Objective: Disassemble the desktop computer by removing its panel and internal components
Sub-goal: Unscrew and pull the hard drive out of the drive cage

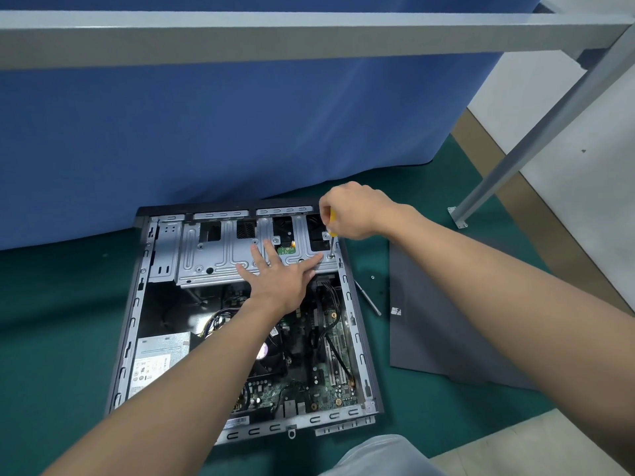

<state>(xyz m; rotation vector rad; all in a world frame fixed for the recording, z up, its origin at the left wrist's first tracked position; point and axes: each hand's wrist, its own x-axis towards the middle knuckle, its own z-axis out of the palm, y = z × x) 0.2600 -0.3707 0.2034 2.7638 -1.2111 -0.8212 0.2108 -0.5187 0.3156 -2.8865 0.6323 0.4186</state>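
PC case [134, 314] lengthwise, front away

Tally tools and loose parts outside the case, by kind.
Screwdriver, gripped by right hand: 1
Side panel: 1
Loose screw: 1
Slim metal rod: 1
Total: 4

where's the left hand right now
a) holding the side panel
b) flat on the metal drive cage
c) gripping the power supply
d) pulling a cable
B: the left hand lies with its fingers spread flat on the metal drive cage, while the right hand grips the screwdriver at the cage's right corner.
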